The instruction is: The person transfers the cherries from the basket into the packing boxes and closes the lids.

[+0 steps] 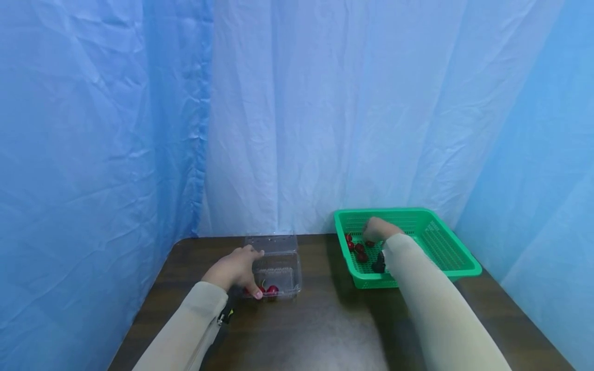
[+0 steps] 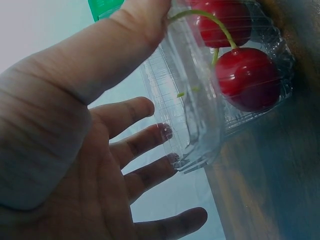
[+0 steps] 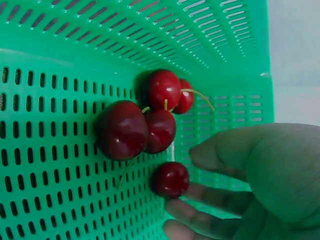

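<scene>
Nearest us, two pale sleeves (image 1: 185, 319) reach over the dark wooden table (image 1: 325, 319). Beyond the left cuff, we see the left hand (image 1: 235, 268) at the left side of a clear plastic box (image 1: 290, 273), thumb at its near edge, long fingers spread apart and nearly straight against the wall. Inside, at the near end by the thumb, lie at least two red cherries (image 2: 248, 79); the clear lid (image 1: 273, 242) is folded back on the far side. Farther off to the right, we find the right hand (image 1: 380, 229) down in a green basket (image 1: 366, 281), thumb and fingers apart. One dark cherry (image 3: 170, 180) sits just beyond the gap between them, close against the fingertips but not clamped; whether they touch it we cannot tell. Four other cherries (image 3: 121, 131) cluster past the thumb tip, clear of the hand. Blue curtains (image 1: 325, 103) hang behind everything.
</scene>
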